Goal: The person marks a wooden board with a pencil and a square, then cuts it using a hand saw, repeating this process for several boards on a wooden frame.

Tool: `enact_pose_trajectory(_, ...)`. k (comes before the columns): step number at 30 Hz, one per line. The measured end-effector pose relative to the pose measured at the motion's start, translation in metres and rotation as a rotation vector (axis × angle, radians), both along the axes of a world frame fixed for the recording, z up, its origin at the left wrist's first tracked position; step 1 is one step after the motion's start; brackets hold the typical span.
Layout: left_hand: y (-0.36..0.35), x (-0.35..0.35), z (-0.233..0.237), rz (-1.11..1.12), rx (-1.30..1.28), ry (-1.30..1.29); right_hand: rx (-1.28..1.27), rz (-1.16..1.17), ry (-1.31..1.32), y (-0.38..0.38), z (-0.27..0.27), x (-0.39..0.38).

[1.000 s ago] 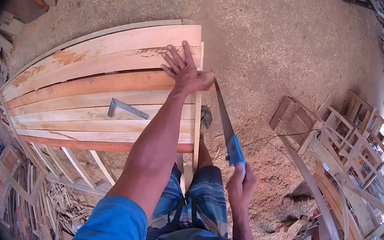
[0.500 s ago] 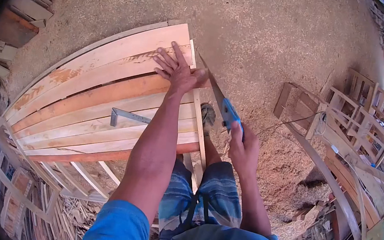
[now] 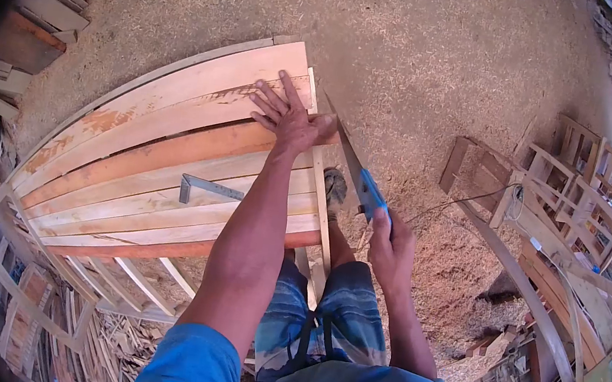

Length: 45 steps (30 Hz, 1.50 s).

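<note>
My right hand (image 3: 391, 249) is wrapped round the blue handle of a handsaw (image 3: 355, 168). The saw's blade slants up and left, alongside the end of a reddish board (image 3: 330, 128) that sticks out past a narrow upright strip (image 3: 319, 173). Spread over the planks, my left hand (image 3: 289, 119) lies with its fingers apart, its thumb side near the protruding board end and the blade. The curved panel of planks (image 3: 175, 137) stretches to the left under my left arm. On it lies a metal try square (image 3: 203, 187), partly covered by my forearm.
Wooden frames and curved pieces (image 3: 539, 220) stand at the right, with a cable on them. Scrap wood (image 3: 96, 341) is heaped at lower left, and more boards (image 3: 42, 10) lie at upper left. Shavings cover the ground (image 3: 443, 70).
The saw and my right hand have shifted slightly down, towards me. My left hand stays on the planks. The whole view has moved a little.
</note>
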<state>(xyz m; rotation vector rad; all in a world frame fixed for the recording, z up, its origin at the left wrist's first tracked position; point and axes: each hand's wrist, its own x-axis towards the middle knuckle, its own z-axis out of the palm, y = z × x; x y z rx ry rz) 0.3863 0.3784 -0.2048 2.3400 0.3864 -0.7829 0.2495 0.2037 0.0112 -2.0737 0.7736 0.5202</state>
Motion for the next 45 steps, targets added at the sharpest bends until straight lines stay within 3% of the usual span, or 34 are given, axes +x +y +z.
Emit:
enact_pose_trajectory(2,-0.002,-0.001,-0.004,0.000,0.014,0.004,-0.006,0.008,0.006,0.004,-0.008,0.011)
enact_pose_trajectory(4,-0.002,-0.003,-0.006,-0.007,0.043,-0.007,-0.008,0.030,-0.032,0.009,-0.070,0.038)
enact_pose_trajectory(6,-0.002,-0.005,-0.006,0.005,0.033,0.001,0.161,-0.053,-0.054,0.005,-0.141,0.069)
enact_pose_trajectory(8,0.000,0.003,-0.004,0.022,0.023,-0.015,0.159,-0.040,-0.098,0.009,-0.146,0.065)
enact_pose_trajectory(10,-0.001,-0.003,-0.003,0.015,0.001,-0.015,0.113,-0.027,-0.111,0.006,-0.103,0.043)
enact_pose_trajectory(13,-0.002,-0.002,-0.001,-0.010,0.006,-0.001,-0.022,-0.014,-0.037,0.001,0.004,-0.014)
enact_pose_trajectory(16,-0.001,-0.001,0.001,0.009,-0.024,0.021,-0.033,-0.063,0.011,-0.001,0.015,-0.025)
enact_pose_trajectory(18,0.001,-0.005,0.002,-0.020,-0.019,0.042,-0.057,0.009,-0.052,0.002,-0.020,-0.004)
enact_pose_trajectory(22,0.003,-0.004,-0.016,-0.030,0.026,0.034,0.067,0.008,-0.059,0.011,-0.141,0.064)
enact_pose_trajectory(25,0.001,-0.007,-0.007,0.016,-0.024,-0.034,0.009,0.044,-0.113,0.011,-0.112,0.049)
enact_pose_trajectory(28,-0.001,0.001,0.015,0.019,-0.047,0.028,-0.011,0.000,-0.090,-0.002,-0.006,-0.020)
enact_pose_trajectory(31,0.000,-0.002,0.005,0.013,-0.034,0.006,-0.011,-0.054,-0.002,0.000,0.045,-0.029)
enact_pose_trajectory(33,-0.001,-0.005,0.002,0.018,-0.044,0.006,-0.081,0.012,-0.032,0.001,0.016,-0.032)
enact_pose_trajectory(34,0.000,-0.004,0.004,0.022,-0.044,-0.001,-0.131,0.079,-0.096,-0.002,-0.028,-0.023)
enact_pose_trajectory(38,0.001,-0.004,0.003,0.022,-0.028,-0.007,0.028,0.030,-0.099,0.017,-0.122,0.056)
enact_pose_trajectory(41,-0.001,-0.002,-0.003,0.005,-0.012,-0.021,-0.026,0.098,0.000,0.013,-0.075,0.045)
enact_pose_trajectory(45,-0.002,-0.002,0.008,0.017,-0.034,0.012,-0.004,-0.088,0.017,0.001,0.046,-0.049)
